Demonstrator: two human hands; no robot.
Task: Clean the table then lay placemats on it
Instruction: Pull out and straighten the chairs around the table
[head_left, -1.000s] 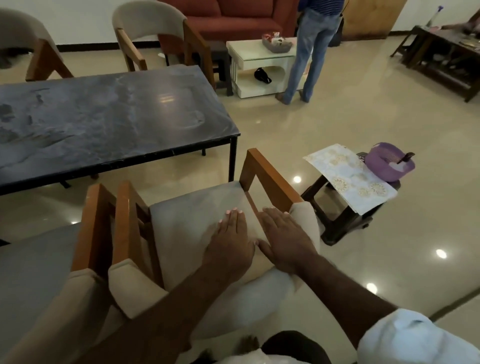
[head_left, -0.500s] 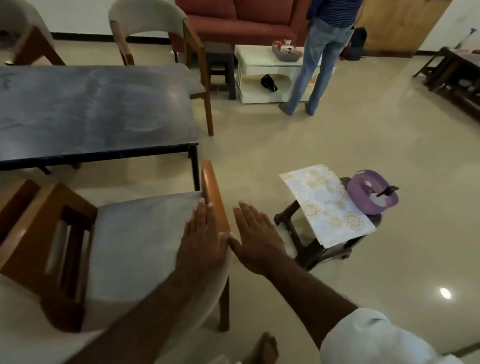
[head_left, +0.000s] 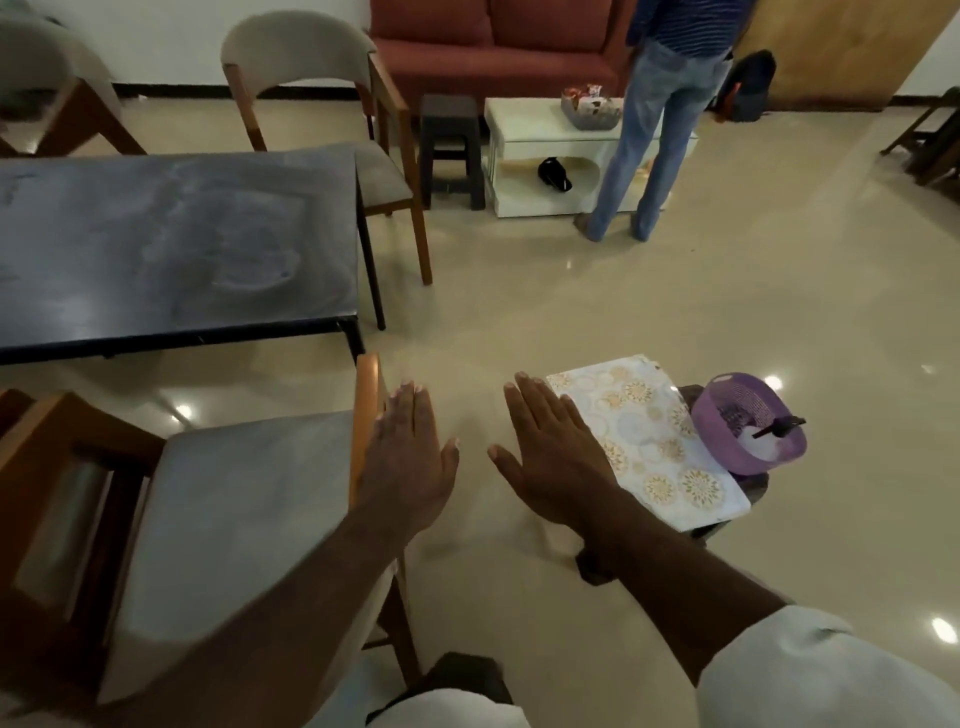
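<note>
Both hands are held out flat in the lower middle of the frame, palms down, fingers straight and together, thumbs spread toward each other, and they hold nothing. The left hand (head_left: 410, 457) lies over the right edge of the near chair (head_left: 234, 519), at its wooden arm; whether it touches the wood cannot be told. The right hand (head_left: 558, 457) is just beside the placemat (head_left: 654, 441), its fingers overlapping the mat's left edge in the picture; contact cannot be told either.

The placemat, white with gold and pale round patterns, lies on a dark stool (head_left: 753, 486) right of centre, hanging over the stool's front. Whether it is 1 mat or a stack cannot be told. A purple basket (head_left: 722, 410) sits on the same stool, touching the mat's right side, with a black spray nozzle (head_left: 779, 423) sticking out of it.

The table (head_left: 156, 244), dark with pale smeared streaks, fills the left of the frame, well apart from the placemat. A second chair (head_left: 311, 78) stands at its far right corner. At the top are a red sofa (head_left: 493, 47), a black stool (head_left: 449, 140), a white low table (head_left: 540, 150) and a person (head_left: 660, 119) in jeans standing beside it.
</note>
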